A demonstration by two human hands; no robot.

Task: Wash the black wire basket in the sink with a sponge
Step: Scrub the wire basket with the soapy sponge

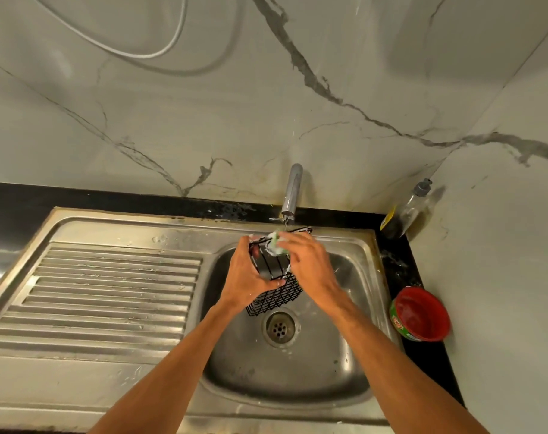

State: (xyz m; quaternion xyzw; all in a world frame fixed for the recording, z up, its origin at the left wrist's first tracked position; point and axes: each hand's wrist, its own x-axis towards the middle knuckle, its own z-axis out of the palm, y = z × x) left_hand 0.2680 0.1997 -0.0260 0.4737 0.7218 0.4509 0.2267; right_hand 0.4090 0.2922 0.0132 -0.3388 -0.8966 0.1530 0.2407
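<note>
Sink [354,364] nearest, drain [279,327] at centre; red tub [421,313] on counter at 3 o'clock. Just past drain, toward 12 o'clock: black wire basket [277,294], tilted, held above the drain. Left hand [250,274] clamped round it from 9 o'clock. Right hand [310,267] in from 3 o'clock, fingers curled on green-white sponge [276,245], pressed to basket's far rim. Foam on wires there, none seen on near mesh. Tap [293,191] at 12 o'clock; flow too faint to call. Judged mid-scrub: upper part soaped, lower mesh and rinse left.
</note>
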